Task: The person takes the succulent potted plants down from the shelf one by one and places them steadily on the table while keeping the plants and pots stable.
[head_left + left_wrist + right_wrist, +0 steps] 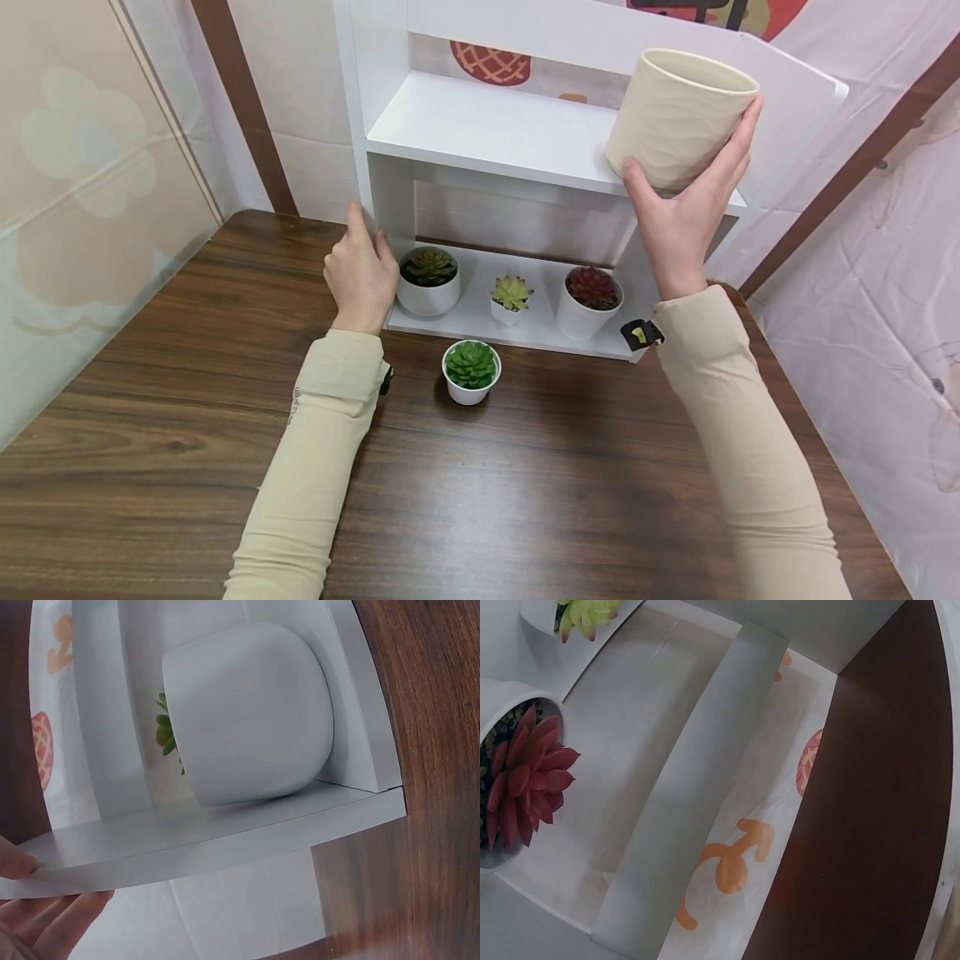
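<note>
My right hand (686,221) grips a cream pot (678,121) with a wavy surface, thumb on one side and fingers on the other. The pot is tilted slightly, at the right end of the white shelf unit's upper board (480,133); whether it touches the board, I cannot tell. My left hand (362,275) pinches the front edge of the unit's left side panel (187,851), its thumb and fingers on opposite faces in the left wrist view. Beside that panel, on the bottom board, stands a round white pot (429,296) with a dark green succulent.
Also on the bottom board are a small yellow-green succulent (512,293) and a red succulent (592,287) in a white pot. A bright green succulent (471,365) in a white pot stands on the brown wooden table (187,400) before the unit. Printed fabric hangs behind.
</note>
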Tool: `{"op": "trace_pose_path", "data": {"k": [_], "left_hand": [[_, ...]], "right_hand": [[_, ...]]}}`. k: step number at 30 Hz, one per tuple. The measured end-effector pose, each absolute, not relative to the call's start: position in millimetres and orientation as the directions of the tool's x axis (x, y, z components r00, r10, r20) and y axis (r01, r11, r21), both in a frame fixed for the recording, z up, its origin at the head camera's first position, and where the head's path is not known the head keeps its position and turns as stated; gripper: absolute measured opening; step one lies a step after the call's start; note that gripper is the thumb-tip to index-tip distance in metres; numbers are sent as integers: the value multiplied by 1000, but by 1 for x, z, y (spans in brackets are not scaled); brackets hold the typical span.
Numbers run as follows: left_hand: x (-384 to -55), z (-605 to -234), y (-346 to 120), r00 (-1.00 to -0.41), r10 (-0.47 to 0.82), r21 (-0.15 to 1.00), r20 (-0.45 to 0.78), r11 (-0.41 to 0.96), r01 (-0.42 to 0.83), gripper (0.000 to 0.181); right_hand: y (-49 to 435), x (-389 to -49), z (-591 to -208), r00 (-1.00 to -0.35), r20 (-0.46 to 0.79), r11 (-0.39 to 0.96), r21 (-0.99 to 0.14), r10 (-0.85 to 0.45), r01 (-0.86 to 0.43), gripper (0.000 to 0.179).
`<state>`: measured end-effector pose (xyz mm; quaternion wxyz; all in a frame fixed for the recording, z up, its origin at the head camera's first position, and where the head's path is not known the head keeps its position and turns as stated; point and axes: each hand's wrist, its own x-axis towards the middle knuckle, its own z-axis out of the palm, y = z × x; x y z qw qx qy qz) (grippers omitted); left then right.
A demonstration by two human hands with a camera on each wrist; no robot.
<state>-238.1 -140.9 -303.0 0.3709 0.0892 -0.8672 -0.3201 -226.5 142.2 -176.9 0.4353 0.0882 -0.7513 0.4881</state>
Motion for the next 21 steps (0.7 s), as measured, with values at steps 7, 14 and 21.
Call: {"op": "trace_pose_path", "data": {"k": [7,14,21], "left_hand": [[-238,-303,-141,-708,-389,618,589,781,85,27],[-238,-304,-141,-711,-391,623,584,777,84,27],[-238,-303,-141,-712,-393,625,582,776,83,27]], "right_hand": [[149,-240,-180,-603,743,540,-648,292,-537,114],[157,-259,-184,-601,743,593,-636,296,-494,128],[156,-261,-177,-649,691,613,-672,319,-415,137]]}}
